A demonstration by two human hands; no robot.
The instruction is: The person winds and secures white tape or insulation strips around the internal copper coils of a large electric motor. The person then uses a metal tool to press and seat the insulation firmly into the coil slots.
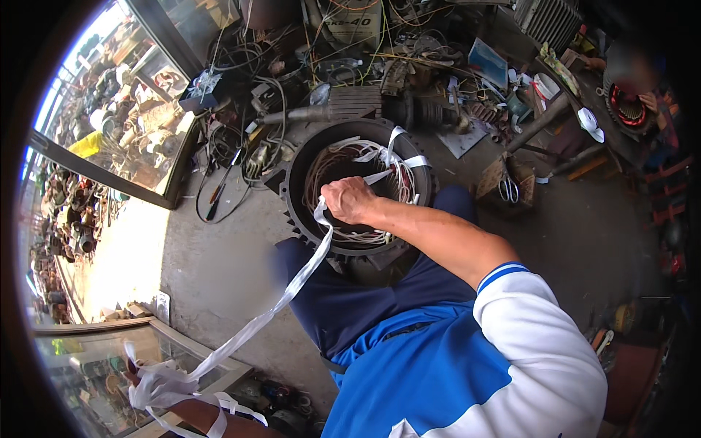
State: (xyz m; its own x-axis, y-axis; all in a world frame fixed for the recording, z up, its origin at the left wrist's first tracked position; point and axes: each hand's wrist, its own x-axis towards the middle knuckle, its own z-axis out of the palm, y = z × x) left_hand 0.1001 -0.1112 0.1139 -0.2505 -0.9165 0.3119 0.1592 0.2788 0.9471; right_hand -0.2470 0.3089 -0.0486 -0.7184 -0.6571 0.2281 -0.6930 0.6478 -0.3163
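A large dark motor stator [290,171] with a finned rim sits on the floor between my knees. Inside it runs a bundle of copper and pale wire windings [404,182], partly wrapped with white strips. My right hand [349,200] is closed over the ring, pinching a white cloth tape [292,285]. From there the tape stretches down to the lower left. My left hand [136,371], held far out to that side, grips a loose bunch of the same tape. The bunch covers most of its fingers, and loose ends hang over the forearm.
Scissors [507,188] lie on a box at the right. A screwdriver [215,193] and cables lie on the floor at the left, near a glass door frame [109,175]. Metal parts and wires crowd the back. At far right, a person's hand [650,102] touches another stator [626,109].
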